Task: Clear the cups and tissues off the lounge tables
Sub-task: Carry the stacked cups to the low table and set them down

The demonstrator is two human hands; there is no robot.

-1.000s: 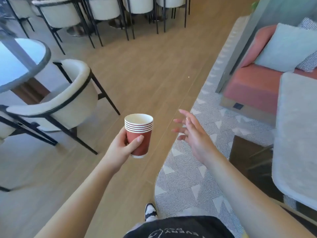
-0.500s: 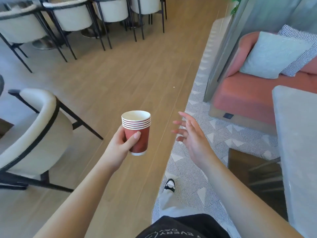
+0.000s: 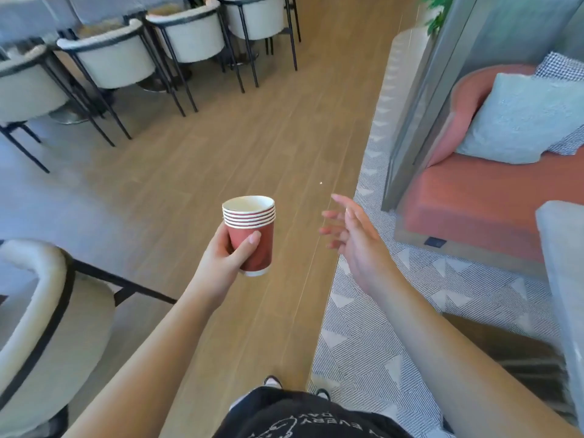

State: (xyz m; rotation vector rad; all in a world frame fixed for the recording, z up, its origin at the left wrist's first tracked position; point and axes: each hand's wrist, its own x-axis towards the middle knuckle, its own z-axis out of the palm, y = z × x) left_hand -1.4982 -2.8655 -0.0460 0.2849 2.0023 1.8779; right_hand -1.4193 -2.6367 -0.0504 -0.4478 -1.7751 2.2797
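My left hand grips a stack of several nested red paper cups with white rims, upright, held over the wooden floor at the middle of the view. To the right of the stack my right hand hangs in the air with its fingers spread and relaxed, holding nothing. A gap of about a hand's width separates it from the cups. No tissue is in view.
A cream chair stands close at the lower left and more cream chairs line the back left. A patterned rug lies to the right, with a red sofa, a pale cushion and a grey table edge.
The view has swung to the right and forward: the near chair slid to the lower left and the round table left the view. Both hands keep their pose with the cup stack.
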